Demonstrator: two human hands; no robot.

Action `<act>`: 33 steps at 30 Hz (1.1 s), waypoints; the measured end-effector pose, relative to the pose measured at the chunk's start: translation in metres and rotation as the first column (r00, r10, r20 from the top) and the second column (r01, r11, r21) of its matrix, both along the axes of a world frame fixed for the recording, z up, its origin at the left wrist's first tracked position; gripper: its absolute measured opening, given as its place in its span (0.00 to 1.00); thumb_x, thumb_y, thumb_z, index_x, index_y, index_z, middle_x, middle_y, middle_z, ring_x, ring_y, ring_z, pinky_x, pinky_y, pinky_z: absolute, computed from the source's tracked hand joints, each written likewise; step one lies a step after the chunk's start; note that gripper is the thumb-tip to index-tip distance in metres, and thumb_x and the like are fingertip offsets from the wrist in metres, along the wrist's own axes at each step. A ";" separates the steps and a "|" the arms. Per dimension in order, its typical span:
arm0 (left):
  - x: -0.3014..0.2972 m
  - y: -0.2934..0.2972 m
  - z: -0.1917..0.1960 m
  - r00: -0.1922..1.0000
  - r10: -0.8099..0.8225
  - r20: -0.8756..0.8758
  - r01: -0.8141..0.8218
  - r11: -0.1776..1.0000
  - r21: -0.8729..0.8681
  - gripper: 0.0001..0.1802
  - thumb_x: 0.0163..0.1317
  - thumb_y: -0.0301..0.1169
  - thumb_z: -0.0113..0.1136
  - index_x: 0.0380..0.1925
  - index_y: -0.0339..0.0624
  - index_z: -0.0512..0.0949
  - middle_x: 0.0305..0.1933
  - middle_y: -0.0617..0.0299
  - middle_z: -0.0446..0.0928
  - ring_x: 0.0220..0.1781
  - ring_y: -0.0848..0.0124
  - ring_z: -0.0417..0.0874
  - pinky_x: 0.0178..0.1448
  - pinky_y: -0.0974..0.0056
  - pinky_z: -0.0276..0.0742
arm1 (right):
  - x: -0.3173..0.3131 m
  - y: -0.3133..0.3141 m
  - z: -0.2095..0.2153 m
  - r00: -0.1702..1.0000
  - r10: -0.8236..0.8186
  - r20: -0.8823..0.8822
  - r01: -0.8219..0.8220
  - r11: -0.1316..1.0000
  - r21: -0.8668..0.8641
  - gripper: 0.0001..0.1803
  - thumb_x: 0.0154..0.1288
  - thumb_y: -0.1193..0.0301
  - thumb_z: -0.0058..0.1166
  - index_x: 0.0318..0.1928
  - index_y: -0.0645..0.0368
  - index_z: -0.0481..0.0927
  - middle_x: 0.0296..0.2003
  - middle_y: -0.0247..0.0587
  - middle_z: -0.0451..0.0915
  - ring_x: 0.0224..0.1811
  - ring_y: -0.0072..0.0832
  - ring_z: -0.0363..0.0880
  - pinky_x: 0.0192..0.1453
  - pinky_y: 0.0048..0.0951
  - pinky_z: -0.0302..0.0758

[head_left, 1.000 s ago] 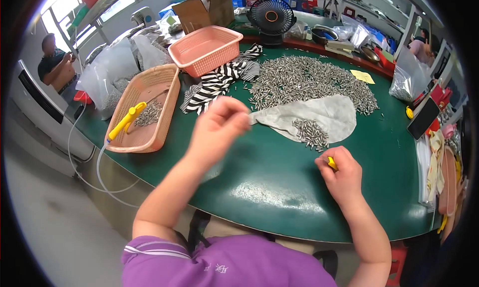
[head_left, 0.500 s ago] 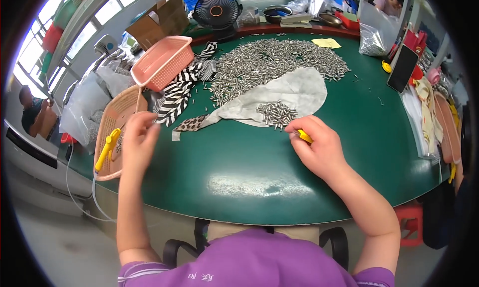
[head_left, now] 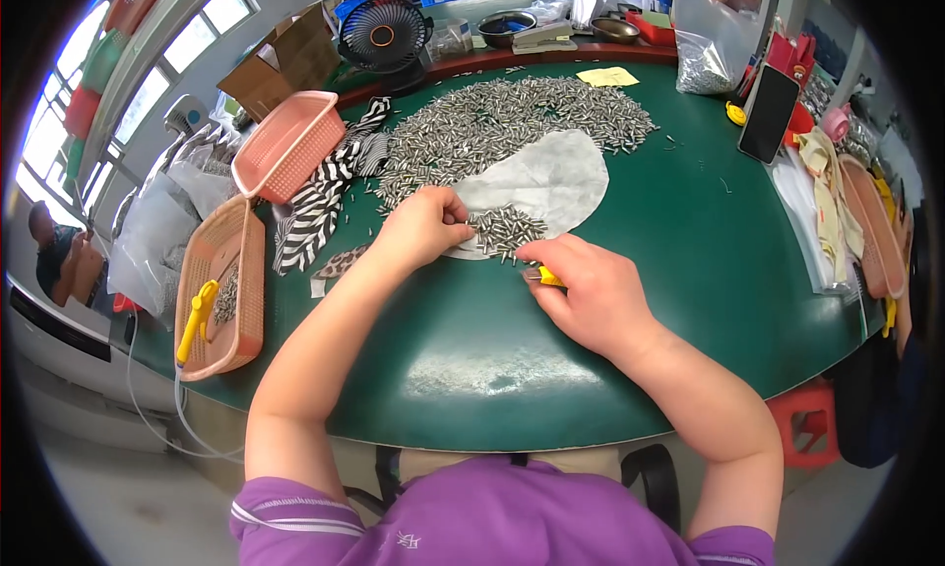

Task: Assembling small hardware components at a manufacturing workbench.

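My left hand [head_left: 423,228] is at the left edge of a small pile of metal pins [head_left: 507,231], short silvery cylinders. Its fingers are curled in a pinch; whatever they hold is too small or hidden to make out. The pile lies on a whitish cloth [head_left: 561,177] spread on the green table. To the pile's lower right, my right hand [head_left: 596,285] grips a small yellow-handled tool [head_left: 549,277] with a metal tip; most of it is covered by the fingers. A leopard-print strip of cloth [head_left: 340,263] shows left of my left forearm.
Beyond the cloth spreads a large heap of the same pins [head_left: 512,113]. At left are a pink basket [head_left: 290,153], zebra-print fabric [head_left: 320,217] and a tan basket [head_left: 251,300] with a yellow air gun [head_left: 197,320]. A black fan [head_left: 384,36] stands behind; a phone [head_left: 770,118] leans at right.
My left hand has moved right from beside the tan basket to the small pile, its fingers now curled. My right hand, still gripping the tool, stays by the pile. The whole view has shifted slightly.
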State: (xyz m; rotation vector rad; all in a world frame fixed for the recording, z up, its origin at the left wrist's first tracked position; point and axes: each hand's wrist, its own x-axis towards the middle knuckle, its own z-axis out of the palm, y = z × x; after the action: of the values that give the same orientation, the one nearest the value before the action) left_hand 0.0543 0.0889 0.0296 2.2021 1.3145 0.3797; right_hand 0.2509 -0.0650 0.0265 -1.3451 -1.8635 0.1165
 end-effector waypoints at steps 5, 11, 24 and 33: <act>0.001 -0.002 0.006 0.999 0.027 -0.034 -0.029 0.999 -0.030 0.09 0.51 0.31 0.67 0.30 0.39 0.82 0.29 0.58 0.81 0.32 0.68 0.82 0.41 0.63 0.78 | 0.002 0.002 -0.003 1.000 0.012 0.019 -0.014 0.998 0.068 0.15 0.52 0.74 0.60 0.42 0.52 0.79 0.32 0.36 0.78 0.34 0.37 0.81 0.36 0.38 0.77; -0.006 -0.020 0.010 0.991 -0.044 0.125 0.012 0.970 0.244 0.08 0.56 0.27 0.61 0.35 0.37 0.77 0.33 0.58 0.80 0.33 0.66 0.82 0.42 0.62 0.78 | 0.000 -0.002 0.000 1.000 0.032 0.000 -0.032 0.999 0.037 0.12 0.57 0.69 0.60 0.43 0.52 0.78 0.35 0.36 0.79 0.37 0.38 0.81 0.38 0.38 0.78; -0.044 -0.098 -0.013 0.576 0.176 0.798 0.410 0.783 -0.468 0.08 0.61 0.18 0.62 0.39 0.36 0.75 0.42 0.60 0.78 0.43 0.73 0.81 0.49 0.69 0.78 | -0.017 -0.010 0.008 0.934 0.281 -0.219 -0.302 0.951 -0.068 0.13 0.60 0.76 0.56 0.47 0.56 0.80 0.35 0.38 0.82 0.35 0.35 0.81 0.40 0.33 0.76; -0.046 -0.104 -0.019 0.620 0.226 0.752 0.388 0.744 -0.544 0.07 0.63 0.21 0.61 0.41 0.35 0.76 0.41 0.59 0.81 0.43 0.74 0.82 0.51 0.69 0.80 | -0.020 -0.011 0.002 0.945 0.297 -0.141 -0.307 0.950 -0.059 0.09 0.60 0.72 0.59 0.42 0.53 0.82 0.35 0.35 0.84 0.35 0.33 0.82 0.40 0.33 0.79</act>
State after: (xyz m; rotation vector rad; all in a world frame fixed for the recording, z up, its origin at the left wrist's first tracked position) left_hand 0.0085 -0.0147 0.0108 1.1944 0.6515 0.6259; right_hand 0.2305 -0.0760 0.0281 -1.0666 -1.9578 0.4321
